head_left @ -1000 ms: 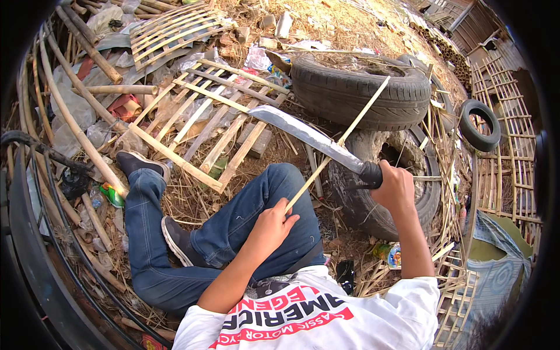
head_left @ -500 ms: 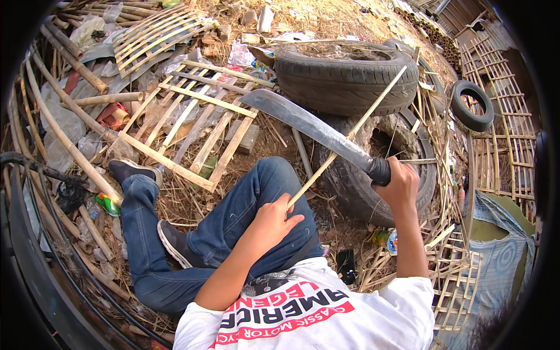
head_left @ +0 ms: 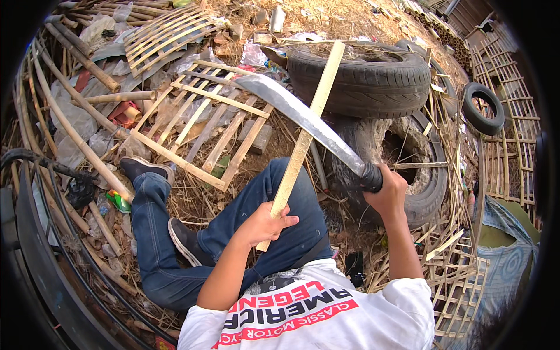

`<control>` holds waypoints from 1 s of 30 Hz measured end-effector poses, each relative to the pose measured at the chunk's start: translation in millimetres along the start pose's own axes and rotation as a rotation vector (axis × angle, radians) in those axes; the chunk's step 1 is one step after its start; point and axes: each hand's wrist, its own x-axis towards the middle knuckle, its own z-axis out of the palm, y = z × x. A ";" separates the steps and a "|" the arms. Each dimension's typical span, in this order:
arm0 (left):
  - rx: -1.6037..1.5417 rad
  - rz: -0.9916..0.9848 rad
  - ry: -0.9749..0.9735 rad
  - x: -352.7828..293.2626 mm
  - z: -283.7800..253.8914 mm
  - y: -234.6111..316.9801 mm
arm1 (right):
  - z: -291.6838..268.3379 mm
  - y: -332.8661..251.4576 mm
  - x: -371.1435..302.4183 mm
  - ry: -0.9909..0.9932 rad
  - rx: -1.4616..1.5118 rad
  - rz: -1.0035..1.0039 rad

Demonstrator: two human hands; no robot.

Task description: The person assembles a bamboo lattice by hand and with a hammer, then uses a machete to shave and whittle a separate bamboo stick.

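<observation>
A flat, pale bamboo strip (head_left: 295, 163) slants up and away from my left hand (head_left: 268, 224), which is closed around its lower part. The strip passes above my raised knee, and its short near end sticks out below my fist. My right hand (head_left: 389, 189) grips the dark wrapped handle of a machete (head_left: 335, 142). Its long curved blade points to the far left and crosses the strip about midway. I cannot tell whether blade and strip touch there.
Two stacked tires, the upper one (head_left: 361, 87) lying flat, stand ahead by a hollow stump (head_left: 373, 146). A slatted bamboo frame (head_left: 181, 160) lies left, amid bamboo poles (head_left: 81, 154) and plastic litter. A smaller tire (head_left: 483, 108) and bamboo lattice (head_left: 506, 105) are right.
The strip has turned so its broad face shows, and it stands steeper, with its near end now visible below my left hand. My right hand and the machete have shifted slightly left.
</observation>
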 end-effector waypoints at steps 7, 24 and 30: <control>-0.124 0.064 -0.098 -5.1 -4.2 -2.6 | 22.0 -31.8 -16.2 -0.124 0.183 -0.140; 0.433 0.407 0.212 -11.1 8.8 -13.0 | 45.7 -63.8 6.2 -0.543 0.245 -0.295; 0.373 0.343 0.264 -14.3 18.3 -11.1 | 57.5 -47.3 20.9 -0.482 0.165 -0.418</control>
